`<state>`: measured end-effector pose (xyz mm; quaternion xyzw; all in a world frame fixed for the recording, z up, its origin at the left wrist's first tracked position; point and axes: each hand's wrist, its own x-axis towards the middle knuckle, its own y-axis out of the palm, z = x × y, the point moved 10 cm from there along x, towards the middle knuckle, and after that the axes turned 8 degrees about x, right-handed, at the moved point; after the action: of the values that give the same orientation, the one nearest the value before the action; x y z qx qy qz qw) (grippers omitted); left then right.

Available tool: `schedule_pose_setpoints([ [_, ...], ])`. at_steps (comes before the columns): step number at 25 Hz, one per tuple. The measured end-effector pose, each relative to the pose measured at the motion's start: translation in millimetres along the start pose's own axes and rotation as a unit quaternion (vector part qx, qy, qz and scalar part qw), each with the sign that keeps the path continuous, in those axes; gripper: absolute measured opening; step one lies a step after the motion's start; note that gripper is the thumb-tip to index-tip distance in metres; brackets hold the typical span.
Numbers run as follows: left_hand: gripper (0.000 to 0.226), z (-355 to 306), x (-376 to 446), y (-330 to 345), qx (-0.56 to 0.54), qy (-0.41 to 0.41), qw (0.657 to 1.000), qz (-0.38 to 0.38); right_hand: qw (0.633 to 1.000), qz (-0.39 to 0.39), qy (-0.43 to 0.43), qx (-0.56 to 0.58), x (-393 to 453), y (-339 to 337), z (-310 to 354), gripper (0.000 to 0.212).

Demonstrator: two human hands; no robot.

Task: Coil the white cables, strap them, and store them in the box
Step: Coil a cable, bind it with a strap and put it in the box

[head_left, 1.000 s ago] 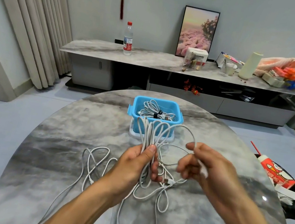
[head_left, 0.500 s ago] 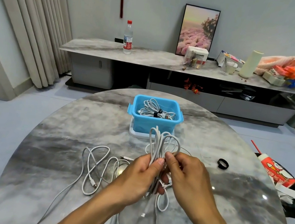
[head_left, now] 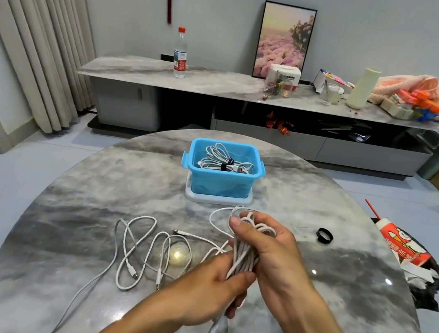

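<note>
A bundle of coiled white cable (head_left: 245,253) is held upright above the table. My right hand (head_left: 271,250) wraps around its upper part, thumb on top. My left hand (head_left: 210,284) grips its lower part, and a plug end dangles below. More loose white cable (head_left: 137,251) lies in loops on the table to the left. A blue box (head_left: 222,178) stands on a white lid at the far middle of the table, with one strapped white coil (head_left: 224,163) inside. A black strap (head_left: 324,236) lies on the table to the right.
The round grey marble table (head_left: 76,200) carries everything. A red and white package (head_left: 399,246) and dark bag sit at its right edge. A long sideboard (head_left: 226,86) with a bottle and clutter stands against the far wall.
The spread loops have been gathered into a tight bundle. My right hand moved from beside the loops onto the bundle's top, and both hands lowered toward me.
</note>
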<state>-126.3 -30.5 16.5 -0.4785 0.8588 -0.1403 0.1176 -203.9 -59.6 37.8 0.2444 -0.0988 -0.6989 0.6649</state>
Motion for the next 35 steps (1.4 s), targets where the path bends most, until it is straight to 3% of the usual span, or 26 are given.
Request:
schedule_pose_setpoints([
  [4, 0.020, -3, -2, 10, -0.136, -0.042, 0.987, 0.072, 0.995, 0.007, -0.007, 0.097, 1, -1, 6, 0.014],
  [8, 0.024, -5, -6, 19, -0.204, -0.059, 0.972, 0.100, 0.987, 0.075, 0.011, 0.144, 0, 9, 9, 0.025],
  [12, 0.019, -13, -10, 22, -0.273, -0.059, 0.948, 0.155, 0.974, 0.139, 0.023, 0.175, -5, 25, 17, 0.008],
  [16, 0.018, -6, -16, 36, -0.157, -0.067, 0.968, 0.184, 0.982, 0.133, 0.054, 0.126, -13, 32, 11, 0.050],
  [18, 0.014, -8, -20, 47, -0.219, -0.072, 0.951, 0.205, 0.982, 0.136, 0.053, 0.118, -16, 33, 13, 0.055],
  [21, 0.025, -17, -24, 53, -0.340, -0.061, 0.908, 0.236, 0.977, 0.148, 0.061, 0.139, -16, 35, 20, 0.056],
  [24, 0.037, -22, -26, 59, -0.387, -0.066, 0.882, 0.261, 0.971, 0.163, 0.085, 0.152, -17, 37, 19, 0.054],
  [31, 0.013, -40, -27, 58, -0.404, -0.019, 0.879, 0.253, 0.947, 0.217, 0.120, 0.205, -24, 43, 24, 0.050],
  [35, 0.018, -35, -23, 58, -0.408, -0.076, 0.891, 0.186, 0.967, 0.146, 0.102, 0.184, -16, 27, 33, 0.047],
])
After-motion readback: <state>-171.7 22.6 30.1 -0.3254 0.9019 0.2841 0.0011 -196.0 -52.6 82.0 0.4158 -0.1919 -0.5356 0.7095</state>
